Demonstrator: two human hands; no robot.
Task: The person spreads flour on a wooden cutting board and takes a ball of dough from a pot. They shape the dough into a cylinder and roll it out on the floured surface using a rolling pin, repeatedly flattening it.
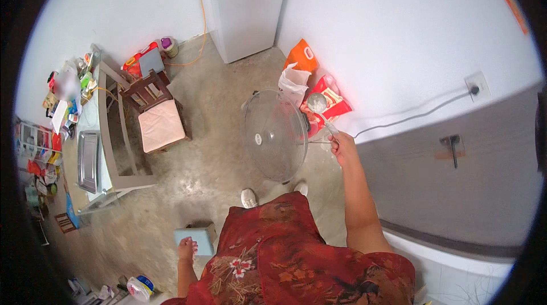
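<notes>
My right hand (342, 147) is raised at the right and closed on the handle of a ladle (317, 103), whose round bowl points up over the red bags by the wall. Just left of that hand stands a floor fan (275, 136) with a round wire cage. My left hand (187, 247) hangs low at the left, in front of a pale blue box-like thing (204, 243); its fingers are partly curled, and I see nothing clearly held in it.
A white refrigerator (248, 14) stands in the corner. Orange, white and red bags (327, 99) lean by the wall, near a cable (410, 115). At the left are a cushioned chair (161, 126) and a cluttered table with a metal tray (88, 161). A grey door (453, 185) is at the right.
</notes>
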